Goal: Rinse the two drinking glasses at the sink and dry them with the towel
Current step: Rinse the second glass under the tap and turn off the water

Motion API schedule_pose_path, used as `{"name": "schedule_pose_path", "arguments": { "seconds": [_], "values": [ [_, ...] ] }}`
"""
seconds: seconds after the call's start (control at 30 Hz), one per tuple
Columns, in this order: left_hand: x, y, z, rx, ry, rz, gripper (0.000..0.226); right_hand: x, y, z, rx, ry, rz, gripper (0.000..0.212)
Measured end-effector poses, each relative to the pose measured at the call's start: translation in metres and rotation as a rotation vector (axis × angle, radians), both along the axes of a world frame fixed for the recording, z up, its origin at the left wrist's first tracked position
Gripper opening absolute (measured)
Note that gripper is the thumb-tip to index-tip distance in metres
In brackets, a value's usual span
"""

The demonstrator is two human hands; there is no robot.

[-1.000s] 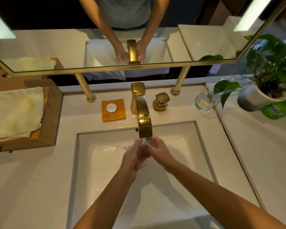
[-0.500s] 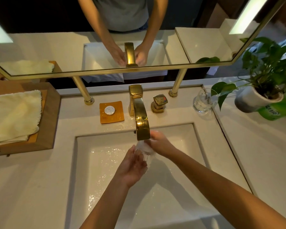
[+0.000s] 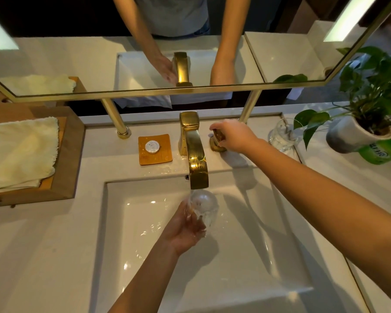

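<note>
My left hand (image 3: 182, 229) grips a clear drinking glass (image 3: 204, 205) over the white sink (image 3: 246, 267), just below the spout of the gold faucet (image 3: 195, 154). My right hand (image 3: 234, 135) is closed on the gold tap handle (image 3: 218, 137) to the right of the faucet. A second clear glass (image 3: 281, 135) stands on the counter at the back right, partly behind a leaf. The pale yellow towel (image 3: 18, 152) lies folded on a wooden tray (image 3: 68, 154) at the left.
A potted green plant (image 3: 366, 123) stands at the far right beside the second glass. An orange soap dish with a white round soap (image 3: 155, 149) sits left of the faucet. A gold-framed mirror (image 3: 145, 91) on two posts runs along the back.
My right hand left the glass and moved up and right onto the tap handle. My left hand now holds the glass alone under the spout.
</note>
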State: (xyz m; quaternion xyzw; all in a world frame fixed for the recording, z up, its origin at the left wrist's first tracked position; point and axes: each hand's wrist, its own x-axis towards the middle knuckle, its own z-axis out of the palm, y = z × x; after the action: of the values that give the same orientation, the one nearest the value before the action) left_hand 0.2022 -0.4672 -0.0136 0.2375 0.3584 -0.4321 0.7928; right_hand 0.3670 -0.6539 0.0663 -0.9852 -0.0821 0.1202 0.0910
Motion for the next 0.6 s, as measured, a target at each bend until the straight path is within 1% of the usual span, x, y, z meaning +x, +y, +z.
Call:
{"name": "schedule_pose_path", "arguments": {
  "seconds": [0.1,0.3,0.4,0.43,0.5,0.53,0.6],
  "values": [
    [0.000,-0.001,-0.005,-0.016,0.046,0.040,0.052,0.004,-0.001,-0.002,-0.035,-0.026,-0.008,0.055],
    [-0.001,-0.005,0.001,-0.043,0.063,0.115,0.040,0.001,-0.007,-0.008,0.036,-0.103,-0.071,0.055],
    [-0.002,-0.008,0.004,-0.036,0.104,0.155,0.035,-0.007,-0.007,-0.012,0.096,-0.123,-0.116,0.055],
    [-0.003,-0.009,0.005,-0.024,0.115,0.163,0.036,-0.012,-0.006,-0.014,0.134,-0.104,-0.135,0.058],
    [-0.005,-0.009,0.006,0.014,0.120,0.178,0.040,-0.030,0.000,-0.017,0.300,-0.026,-0.189,0.065],
    [-0.006,-0.008,0.006,0.020,0.113,0.186,0.042,-0.042,0.004,-0.017,0.413,0.013,-0.207,0.064],
    [-0.010,-0.006,0.009,0.033,0.096,0.181,0.048,-0.074,0.013,-0.012,0.622,0.148,-0.173,0.053]
  ]
}}
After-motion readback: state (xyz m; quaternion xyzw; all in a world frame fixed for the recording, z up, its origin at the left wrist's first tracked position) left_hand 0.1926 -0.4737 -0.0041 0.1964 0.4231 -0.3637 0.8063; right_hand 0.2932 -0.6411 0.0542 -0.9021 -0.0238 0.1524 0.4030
